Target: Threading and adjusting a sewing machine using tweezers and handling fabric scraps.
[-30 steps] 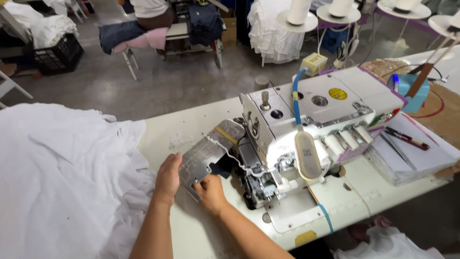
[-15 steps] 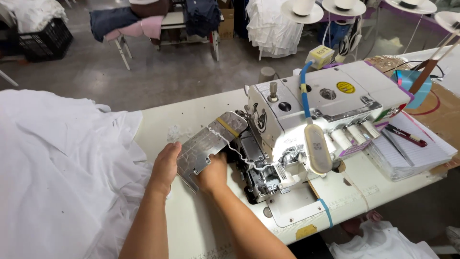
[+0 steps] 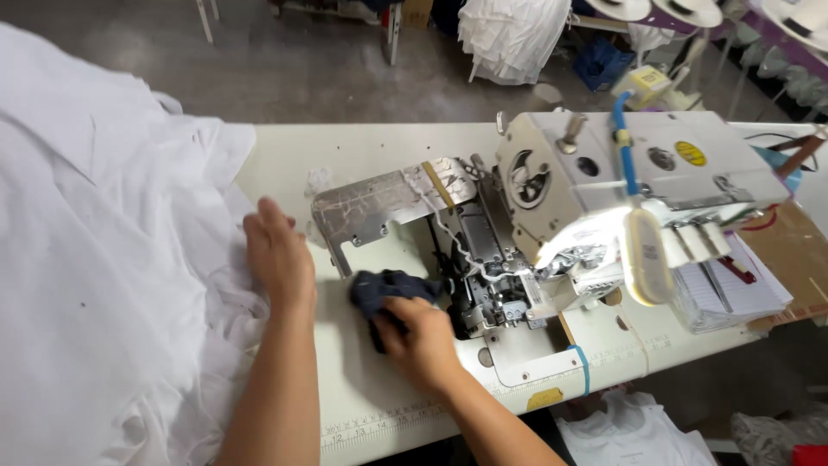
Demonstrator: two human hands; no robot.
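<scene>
My right hand (image 3: pixel 420 343) grips a small dark blue rag (image 3: pixel 388 289) and presses it on the table just left of the sewing machine's needle area (image 3: pixel 483 276). Flat on the table lies my left hand (image 3: pixel 278 252), fingers together, at the edge of the big white fabric pile (image 3: pixel 103 259). Swung open to the left of the white overlock sewing machine (image 3: pixel 621 190) is its metal cover plate (image 3: pixel 388 203), which neither hand touches.
A stack of papers with a red pen (image 3: pixel 733 289) lies right of the machine. The cream table (image 3: pixel 362 147) has a ruler strip along its front edge. White garments hang beyond the table (image 3: pixel 509 34); more white cloth lies on the floor (image 3: pixel 630 431).
Both hands were on the metal cover plate before. Now the right hand holds a dark rag by the needle area, and the left hand has moved to the white fabric's edge. The camera moved closer.
</scene>
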